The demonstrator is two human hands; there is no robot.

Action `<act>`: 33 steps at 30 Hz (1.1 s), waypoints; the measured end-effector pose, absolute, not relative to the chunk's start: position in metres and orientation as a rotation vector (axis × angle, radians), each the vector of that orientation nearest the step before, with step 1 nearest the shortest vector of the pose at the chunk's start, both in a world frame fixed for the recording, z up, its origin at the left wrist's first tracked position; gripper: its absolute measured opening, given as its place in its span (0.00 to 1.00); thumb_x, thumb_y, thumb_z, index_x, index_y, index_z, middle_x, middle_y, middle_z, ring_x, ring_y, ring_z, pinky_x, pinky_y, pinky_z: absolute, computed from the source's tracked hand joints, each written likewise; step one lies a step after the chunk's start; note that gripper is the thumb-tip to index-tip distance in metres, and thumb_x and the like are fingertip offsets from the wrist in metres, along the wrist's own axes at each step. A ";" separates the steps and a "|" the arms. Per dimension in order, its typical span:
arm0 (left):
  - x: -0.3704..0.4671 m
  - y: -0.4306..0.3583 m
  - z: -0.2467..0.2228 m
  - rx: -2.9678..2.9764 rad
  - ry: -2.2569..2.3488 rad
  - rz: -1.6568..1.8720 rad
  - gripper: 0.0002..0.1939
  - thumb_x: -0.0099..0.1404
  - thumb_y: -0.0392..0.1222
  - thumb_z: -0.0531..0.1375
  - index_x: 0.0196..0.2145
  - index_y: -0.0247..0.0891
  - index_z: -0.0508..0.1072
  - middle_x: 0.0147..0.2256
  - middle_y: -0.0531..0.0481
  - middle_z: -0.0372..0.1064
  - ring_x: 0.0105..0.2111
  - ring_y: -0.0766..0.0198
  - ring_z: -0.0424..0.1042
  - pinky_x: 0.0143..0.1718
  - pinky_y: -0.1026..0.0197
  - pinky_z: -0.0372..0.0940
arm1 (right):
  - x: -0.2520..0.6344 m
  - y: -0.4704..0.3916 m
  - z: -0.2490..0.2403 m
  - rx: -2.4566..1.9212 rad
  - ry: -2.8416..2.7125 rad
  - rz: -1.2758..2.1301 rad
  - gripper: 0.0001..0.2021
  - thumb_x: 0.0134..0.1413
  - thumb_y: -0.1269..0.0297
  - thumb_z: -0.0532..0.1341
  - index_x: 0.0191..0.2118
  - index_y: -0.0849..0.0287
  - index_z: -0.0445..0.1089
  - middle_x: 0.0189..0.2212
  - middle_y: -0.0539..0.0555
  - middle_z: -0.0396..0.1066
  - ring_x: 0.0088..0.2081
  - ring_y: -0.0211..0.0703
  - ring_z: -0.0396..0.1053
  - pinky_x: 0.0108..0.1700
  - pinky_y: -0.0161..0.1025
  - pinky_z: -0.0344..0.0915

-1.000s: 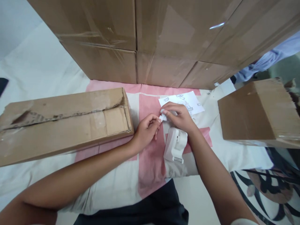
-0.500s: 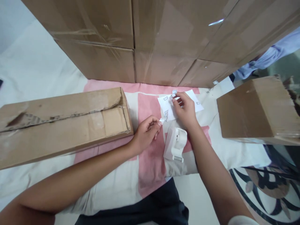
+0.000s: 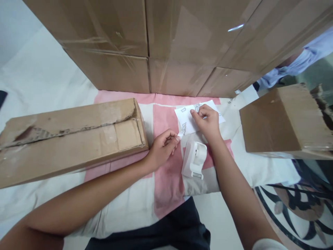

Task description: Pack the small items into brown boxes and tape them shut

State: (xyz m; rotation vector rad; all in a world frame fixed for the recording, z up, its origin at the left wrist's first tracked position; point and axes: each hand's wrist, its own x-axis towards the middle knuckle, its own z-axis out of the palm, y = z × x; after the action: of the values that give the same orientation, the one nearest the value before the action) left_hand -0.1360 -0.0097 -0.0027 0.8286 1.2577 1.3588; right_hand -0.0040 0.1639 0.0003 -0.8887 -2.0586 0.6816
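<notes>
A white paper sheet (image 3: 191, 126) lies on the cloth, with several small grey-outlined shapes on it; whether they are drawn or loose pieces I cannot tell. At its near left corner my left hand (image 3: 165, 146) pinches a small white strip (image 3: 181, 133), which may be paper or tape. My right hand (image 3: 208, 121) is over the sheet's right half, fingers curled and thumb stretched toward one small outlined shape (image 3: 197, 108). Whatever its fingertips may hold is too small to make out. Just below the sheet stands a white tape dispenser (image 3: 195, 159), beside my right wrist.
A long, torn cardboard box (image 3: 73, 135) lies to the left. Large taped cardboard boxes (image 3: 179, 76) form a wall behind the sheet. Another box (image 3: 270, 121) stands at the right. Pink and white cloth (image 3: 166, 187) covers the surface. Bluish fabric (image 3: 299, 66) shows at the far right.
My right hand has shifted slightly right, and the small outlined piece at its fingertips now appears lower, against the sheet. My left hand stays put with the white strip.
</notes>
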 end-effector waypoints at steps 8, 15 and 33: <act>-0.136 -0.010 -0.005 0.839 1.253 1.334 0.14 0.68 0.50 0.60 0.31 0.39 0.65 0.22 0.61 0.60 0.20 0.73 0.60 0.24 0.68 0.58 | -0.001 0.161 0.012 -0.901 -1.900 0.472 0.16 0.45 0.74 0.60 0.23 0.53 0.49 0.26 0.50 0.55 0.35 0.46 0.60 0.39 0.44 0.65; -0.137 -0.008 -0.001 0.841 1.229 1.355 0.15 0.66 0.52 0.61 0.30 0.39 0.64 0.21 0.60 0.59 0.20 0.73 0.60 0.24 0.67 0.57 | 0.006 0.155 0.022 -0.830 -1.836 0.723 0.08 0.53 0.72 0.58 0.35 0.54 0.73 0.32 0.51 0.68 0.37 0.45 0.68 0.39 0.43 0.66; -0.136 -0.009 -0.002 0.830 1.222 1.396 0.22 0.66 0.61 0.61 0.32 0.39 0.65 0.22 0.59 0.61 0.20 0.72 0.60 0.24 0.67 0.57 | -0.003 0.126 0.034 -0.532 -2.188 1.621 0.11 0.54 0.59 0.71 0.33 0.57 0.69 0.29 0.49 0.70 0.30 0.39 0.67 0.35 0.38 0.65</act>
State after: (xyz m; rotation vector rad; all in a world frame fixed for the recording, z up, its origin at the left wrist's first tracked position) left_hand -0.1360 -0.0087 -0.0024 0.8302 1.2218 1.3960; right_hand -0.0032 0.1259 0.0338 -0.5320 -2.1881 1.6207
